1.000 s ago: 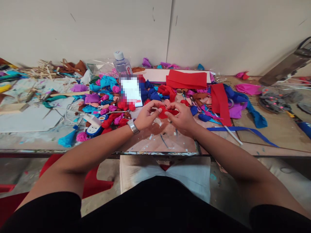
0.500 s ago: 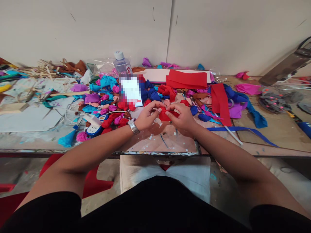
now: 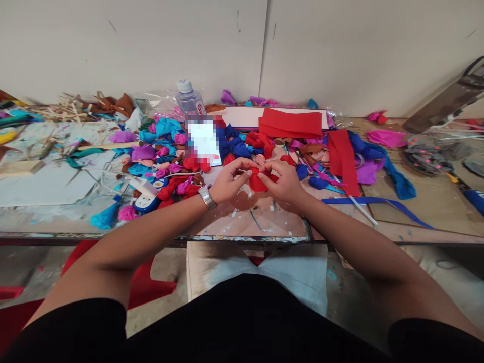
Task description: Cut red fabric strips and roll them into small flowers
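Between both hands, above the near table edge, is a piece of red crepe paper (image 3: 257,182), partly gathered. My left hand (image 3: 231,182), with a metal watch (image 3: 207,196) on its wrist, pinches the paper's left side between thumb and fingers. From the other side my right hand (image 3: 282,182) grips it, thumb pressed toward the fingers. The fingers hide part of the paper. Just beyond the fingertips sits a pink rolled paper flower (image 3: 259,160). Behind and left of it lies a phone (image 3: 215,160) with a lit screen, partly blurred.
Rolled paper flowers (image 3: 162,151) and a power strip (image 3: 145,202) crowd the left. Red paper strips (image 3: 291,124) lie at the back, a blue strip (image 3: 378,200) to the right. A water bottle (image 3: 190,103) stands behind; a dark bottle (image 3: 446,103) leans at far right.
The red paper between my fingers has shifted slightly, its lower part hanging a little lower. Both hands stay in nearly the same place, still holding it.
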Available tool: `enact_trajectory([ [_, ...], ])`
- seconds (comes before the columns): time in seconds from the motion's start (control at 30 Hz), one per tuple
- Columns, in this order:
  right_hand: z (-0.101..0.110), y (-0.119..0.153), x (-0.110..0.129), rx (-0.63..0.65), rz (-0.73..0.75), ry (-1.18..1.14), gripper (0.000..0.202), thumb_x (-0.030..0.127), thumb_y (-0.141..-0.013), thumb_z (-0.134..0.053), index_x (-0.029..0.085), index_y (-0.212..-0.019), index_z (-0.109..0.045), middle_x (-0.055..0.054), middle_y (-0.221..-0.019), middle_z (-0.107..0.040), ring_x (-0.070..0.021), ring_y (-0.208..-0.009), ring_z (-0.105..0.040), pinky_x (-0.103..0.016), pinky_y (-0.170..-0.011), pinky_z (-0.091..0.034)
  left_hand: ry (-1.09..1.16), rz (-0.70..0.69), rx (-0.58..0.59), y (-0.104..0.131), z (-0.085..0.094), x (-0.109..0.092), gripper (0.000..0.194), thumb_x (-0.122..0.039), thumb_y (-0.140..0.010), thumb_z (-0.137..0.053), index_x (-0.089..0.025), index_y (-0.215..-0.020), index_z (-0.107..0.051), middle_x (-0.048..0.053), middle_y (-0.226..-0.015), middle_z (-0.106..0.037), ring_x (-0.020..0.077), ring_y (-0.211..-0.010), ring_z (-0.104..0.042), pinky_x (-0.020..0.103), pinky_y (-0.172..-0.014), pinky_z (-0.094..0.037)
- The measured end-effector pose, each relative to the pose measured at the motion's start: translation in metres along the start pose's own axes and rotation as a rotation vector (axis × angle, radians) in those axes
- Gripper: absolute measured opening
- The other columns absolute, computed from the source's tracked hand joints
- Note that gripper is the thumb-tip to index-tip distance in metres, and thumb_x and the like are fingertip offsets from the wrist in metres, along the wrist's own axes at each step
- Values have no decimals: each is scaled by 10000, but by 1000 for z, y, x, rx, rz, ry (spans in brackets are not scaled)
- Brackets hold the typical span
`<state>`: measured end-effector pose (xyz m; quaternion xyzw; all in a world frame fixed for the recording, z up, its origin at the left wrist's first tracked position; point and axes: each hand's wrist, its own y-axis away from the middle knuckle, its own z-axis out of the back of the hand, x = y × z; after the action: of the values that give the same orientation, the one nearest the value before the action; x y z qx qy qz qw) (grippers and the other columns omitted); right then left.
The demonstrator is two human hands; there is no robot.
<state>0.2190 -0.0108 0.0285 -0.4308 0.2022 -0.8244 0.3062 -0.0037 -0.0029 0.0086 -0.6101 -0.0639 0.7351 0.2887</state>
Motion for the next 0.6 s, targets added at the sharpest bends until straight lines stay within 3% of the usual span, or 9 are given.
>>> enact_trajectory([
  [0.4,2,1,0,42,1,-37,174,401,-951,-720,234,-984,-754,-59,-992,-822,-267,-917,-747,-415,-854,-547,66,26,-76,0,0,-2,261,-397,-975,-759,-204,-1138,-696,70,-1117,-758,166,-958,-717,317,-858,-588],
  [0.6,0,1,-4,8,-164,-116,349,533,-911,-778,213,-1050,-789,-67,-1001,-828,-268,-864,-733,-420,-812,-583,270,142,-169,-4,3,2,206,-291,-907,-773,-206,-1062,-668,53,-1075,-784,161,-950,-724,313,-854,-585],
])
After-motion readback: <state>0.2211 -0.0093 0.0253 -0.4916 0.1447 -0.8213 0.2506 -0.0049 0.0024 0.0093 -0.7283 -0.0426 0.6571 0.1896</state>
